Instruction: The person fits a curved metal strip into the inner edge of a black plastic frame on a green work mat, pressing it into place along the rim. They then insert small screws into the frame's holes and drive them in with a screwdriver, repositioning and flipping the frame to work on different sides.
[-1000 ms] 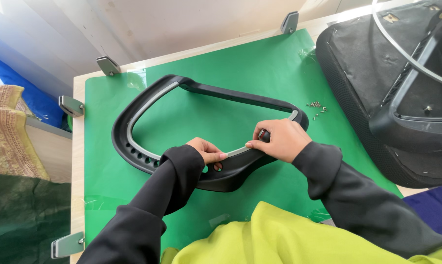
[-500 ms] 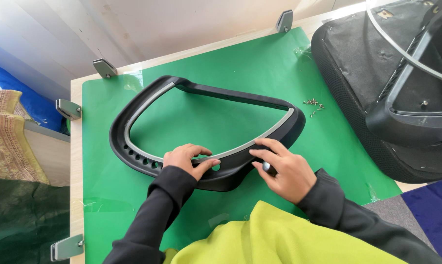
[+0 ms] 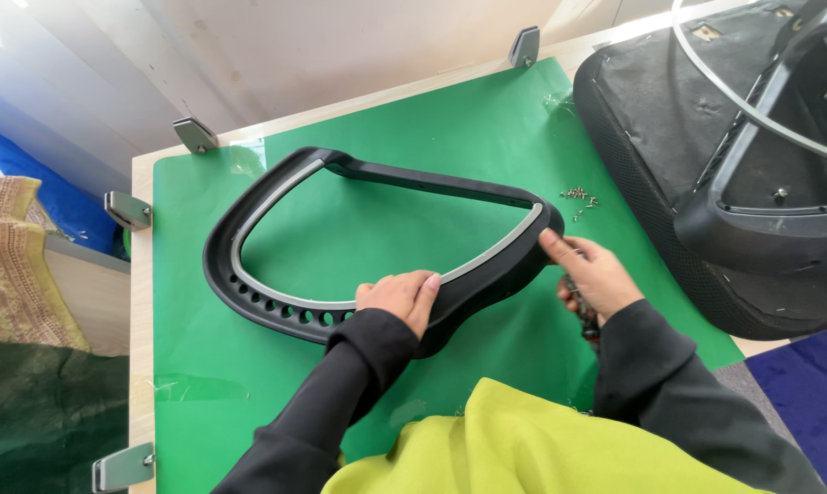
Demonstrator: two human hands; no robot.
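A black plastic chair frame (image 3: 276,197) with a grey inner trim lies flat on the green mat (image 3: 432,137). My left hand (image 3: 398,297) rests palm down on the frame's near edge, fingers closed over the rim. My right hand (image 3: 594,272) touches the frame's right corner with its fingertips and holds a dark-handled screwdriver (image 3: 585,317), which is mostly hidden under the palm. A small heap of screws (image 3: 580,198) lies on the mat just beyond the right hand.
An upturned black office chair seat (image 3: 706,155) with its base fills the right side of the table. Metal clamps (image 3: 196,134) stick out along the table's left and far edges. Patterned cloth and blue sheeting lie off the left edge.
My right hand has slid from the middle of the frame's near edge out to its right corner, taking the screwdriver along. My left hand has moved slightly right along the near rim.
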